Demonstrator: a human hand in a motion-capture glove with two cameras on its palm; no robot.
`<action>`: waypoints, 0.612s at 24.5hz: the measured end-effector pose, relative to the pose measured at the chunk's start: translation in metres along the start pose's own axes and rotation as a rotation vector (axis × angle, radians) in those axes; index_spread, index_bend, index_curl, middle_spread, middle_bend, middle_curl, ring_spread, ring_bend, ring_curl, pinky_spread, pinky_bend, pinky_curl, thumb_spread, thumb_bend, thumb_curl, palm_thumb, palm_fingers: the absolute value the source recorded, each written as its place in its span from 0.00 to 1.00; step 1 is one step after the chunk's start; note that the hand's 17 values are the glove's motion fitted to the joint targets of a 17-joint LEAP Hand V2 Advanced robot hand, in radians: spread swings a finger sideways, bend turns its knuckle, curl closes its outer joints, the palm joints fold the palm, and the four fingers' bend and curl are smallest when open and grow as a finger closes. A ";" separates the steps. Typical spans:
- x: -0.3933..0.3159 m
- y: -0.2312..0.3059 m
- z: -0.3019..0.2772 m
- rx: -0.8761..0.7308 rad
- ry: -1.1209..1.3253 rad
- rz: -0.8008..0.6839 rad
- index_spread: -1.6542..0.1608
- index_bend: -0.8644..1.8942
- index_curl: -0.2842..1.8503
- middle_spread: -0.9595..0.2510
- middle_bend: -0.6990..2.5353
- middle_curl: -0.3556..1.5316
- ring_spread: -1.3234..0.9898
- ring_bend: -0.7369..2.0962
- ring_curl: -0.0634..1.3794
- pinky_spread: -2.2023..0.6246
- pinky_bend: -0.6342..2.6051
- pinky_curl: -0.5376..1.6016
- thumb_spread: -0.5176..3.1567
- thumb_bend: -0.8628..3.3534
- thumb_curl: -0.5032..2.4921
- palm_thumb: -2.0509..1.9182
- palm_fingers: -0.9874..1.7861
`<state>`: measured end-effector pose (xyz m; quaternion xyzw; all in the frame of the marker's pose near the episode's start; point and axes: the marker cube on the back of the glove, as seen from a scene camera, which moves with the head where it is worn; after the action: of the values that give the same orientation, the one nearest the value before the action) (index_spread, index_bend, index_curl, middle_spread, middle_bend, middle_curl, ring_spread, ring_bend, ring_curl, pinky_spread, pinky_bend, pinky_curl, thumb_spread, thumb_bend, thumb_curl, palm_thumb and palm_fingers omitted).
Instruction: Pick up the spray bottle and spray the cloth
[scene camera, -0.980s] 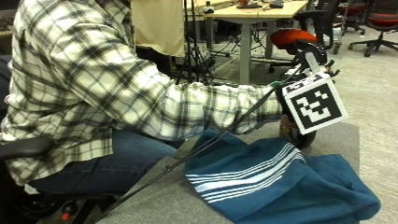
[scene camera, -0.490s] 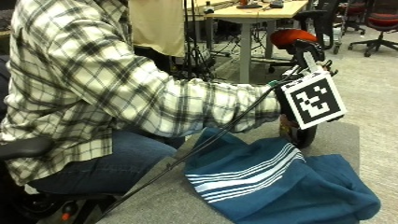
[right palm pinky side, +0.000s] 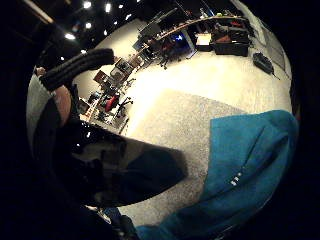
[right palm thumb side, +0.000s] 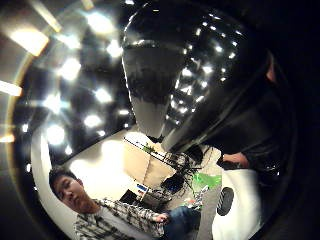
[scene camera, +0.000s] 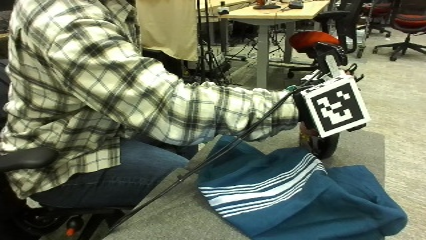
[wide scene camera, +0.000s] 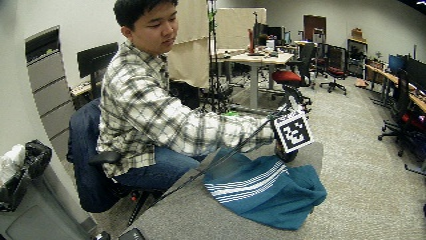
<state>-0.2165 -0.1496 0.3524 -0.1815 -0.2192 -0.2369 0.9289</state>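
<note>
**Right hand on spray bottle, above the cloth's far edge**

A person in a plaid shirt (scene camera: 100, 85) sits at the left of the grey desk (scene camera: 180, 220), with the right arm extended to the right across it.

The blue cloth (scene camera: 299, 200) lies crumpled on the desk, right of centre. A band of white stripes (scene camera: 266, 185) crosses its left portion. The cloth extends toward the near right edge of the desk.

The gloved right hand (scene camera: 307, 107) is at the far edge of the cloth, largely hidden in the outside view. It holds a dark spray bottle (scene camera: 324, 142) upright. The bottle's black trigger head (scene camera: 331, 52) stands above the hand; the rounded lower body shows below it, at or just above the desk surface beside the cloth's far edge. Contact between bottle and desk cannot be determined.

In the thumb side palm view, the bottle's dark glossy body (right palm thumb side: 200, 75) fills much of the frame, close against the palm. In the little finger side palm view, a gloved finger (right palm pinky side: 75, 67) curls past the dark bottle (right palm pinky side: 120, 170), with the cloth (right palm pinky side: 240, 165) on the desk below.
</note>
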 end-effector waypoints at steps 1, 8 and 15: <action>0.000 0.001 -0.001 -0.008 0.006 0.007 0.76 0.36 0.40 0.70 0.39 0.47 0.49 0.46 0.38 0.72 0.38 0.46 0.27 0.20 0.43 0.78 0.79; -0.002 0.008 -0.009 -0.059 0.085 0.055 0.75 0.35 0.38 0.71 0.32 0.44 0.52 0.43 0.39 0.79 0.34 0.46 0.33 0.19 0.41 0.75 0.47; -0.005 0.022 -0.025 -0.143 0.228 0.091 0.72 0.36 0.33 0.70 0.28 0.40 0.56 0.36 0.31 0.82 0.32 0.42 0.37 0.19 0.38 0.70 0.35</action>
<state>-0.2009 -0.1409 0.3244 -0.2288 -0.0864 -0.2287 0.9423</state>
